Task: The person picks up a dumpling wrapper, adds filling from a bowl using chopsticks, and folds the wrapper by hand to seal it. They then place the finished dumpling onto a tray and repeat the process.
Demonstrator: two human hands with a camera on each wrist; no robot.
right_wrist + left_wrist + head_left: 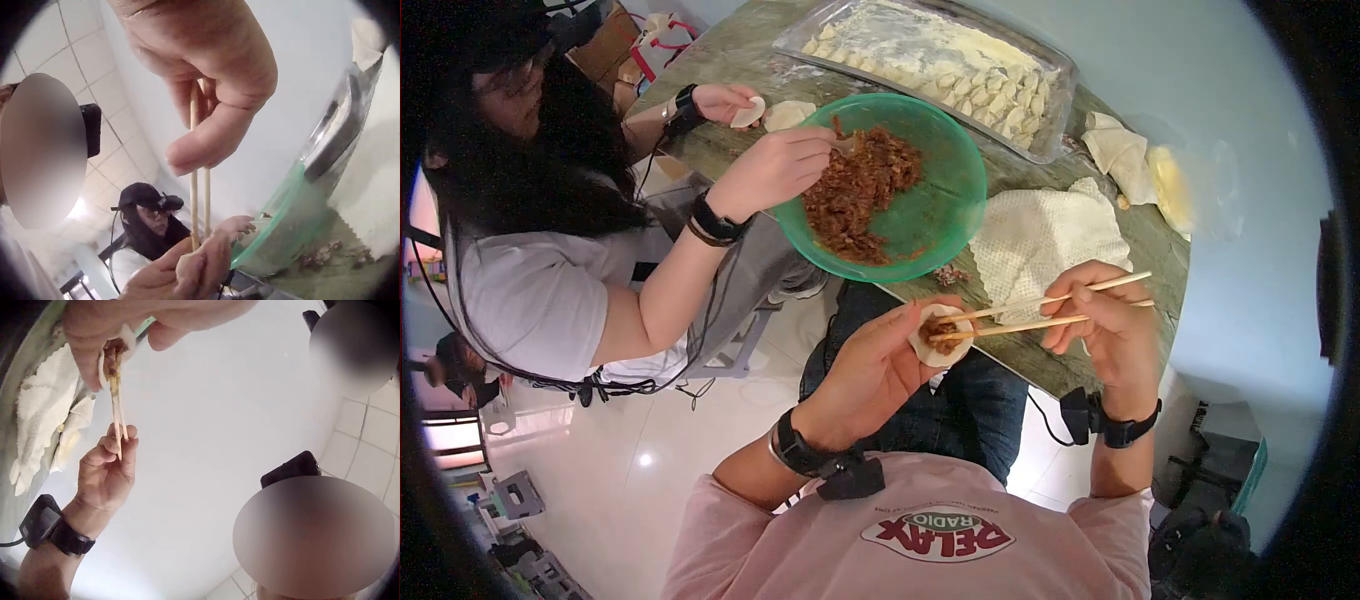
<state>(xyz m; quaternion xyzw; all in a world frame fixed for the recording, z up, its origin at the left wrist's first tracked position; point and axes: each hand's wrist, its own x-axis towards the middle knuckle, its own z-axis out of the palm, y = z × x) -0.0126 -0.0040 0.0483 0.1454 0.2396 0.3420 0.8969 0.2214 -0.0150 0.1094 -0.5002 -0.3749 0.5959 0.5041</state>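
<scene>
My left hand (882, 362) holds a round dumpling wrapper (958, 353) between thumb and fingers. A dab of brown meat filling (940, 330) lies in the wrapper's middle. In my right hand (1108, 318) is a pair of wooden chopsticks (1022, 327), their tips on the filling. The left wrist view shows the wrapper (128, 337) bent upward at the sides around the chopstick tips. Beyond my hands stands a green bowl (950, 190) with a heap of meat filling (860, 190) on its left side.
Another person's right hand (775, 170) reaches into the bowl; their left hand (725, 103) holds a wrapper (748, 112). A metal tray (1055, 140) of finished dumplings stands at the back. A white cloth (1050, 240) lies right of the bowl, near the table's edge.
</scene>
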